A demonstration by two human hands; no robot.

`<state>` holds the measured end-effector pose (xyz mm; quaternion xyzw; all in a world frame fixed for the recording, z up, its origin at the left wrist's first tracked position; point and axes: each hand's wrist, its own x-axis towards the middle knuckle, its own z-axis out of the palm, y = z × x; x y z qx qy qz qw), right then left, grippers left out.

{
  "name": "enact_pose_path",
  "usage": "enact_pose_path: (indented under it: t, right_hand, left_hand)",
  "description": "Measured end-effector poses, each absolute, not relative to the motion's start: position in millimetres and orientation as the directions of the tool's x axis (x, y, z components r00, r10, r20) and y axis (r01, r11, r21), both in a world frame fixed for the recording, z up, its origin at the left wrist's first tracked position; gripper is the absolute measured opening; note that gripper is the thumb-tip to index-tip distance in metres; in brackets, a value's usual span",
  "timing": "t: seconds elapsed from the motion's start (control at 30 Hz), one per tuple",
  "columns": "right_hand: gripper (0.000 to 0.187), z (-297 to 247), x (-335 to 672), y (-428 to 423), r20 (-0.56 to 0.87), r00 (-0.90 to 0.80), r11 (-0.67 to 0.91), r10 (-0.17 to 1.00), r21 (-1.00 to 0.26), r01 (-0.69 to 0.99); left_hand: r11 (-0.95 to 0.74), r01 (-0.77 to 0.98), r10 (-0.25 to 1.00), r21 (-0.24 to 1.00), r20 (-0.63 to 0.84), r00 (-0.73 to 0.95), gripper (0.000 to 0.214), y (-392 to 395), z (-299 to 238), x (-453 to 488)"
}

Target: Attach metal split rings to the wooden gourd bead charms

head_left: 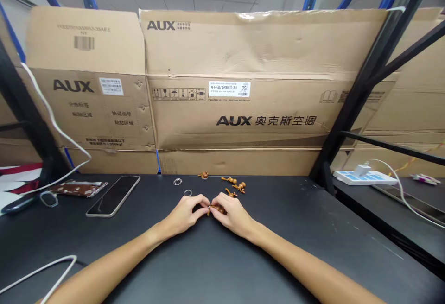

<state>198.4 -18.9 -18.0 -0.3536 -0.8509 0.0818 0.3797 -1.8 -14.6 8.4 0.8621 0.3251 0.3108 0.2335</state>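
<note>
My left hand (184, 213) and my right hand (231, 216) meet at the middle of the black table (264, 248). Their fingertips pinch a small brown wooden gourd-shaped piece (217, 209), partly hidden by my fingers. Just beyond my hands lie more small wooden gourd pieces (229, 180), another cluster (239, 186), one more (231, 193), and a lone piece (204, 175). Two thin rings, a nearer one (188, 193) and a farther one (177, 181), lie near my left hand's fingers, not touching them.
A smartphone (113, 196), glasses (48, 199) and a brown wrapped packet (79, 188) lie on the table's left. White cable (59, 267) runs near the front left. AUX cardboard boxes (243, 86) stand along the back edge; a power strip (363, 177) sits at right.
</note>
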Motion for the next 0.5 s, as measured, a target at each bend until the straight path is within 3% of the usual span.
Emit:
enact_pose_path:
  t: [0.5]
  right_hand:
    - [0.005, -18.6, 199.0, -16.9, 0.531, -0.441, 0.685, 0.724, -0.478, 0.549]
  left_hand:
    - [-0.756, 0.42, 0.641, 0.502, 0.434, 0.634, 0.013, -14.0, 2.2, -4.8]
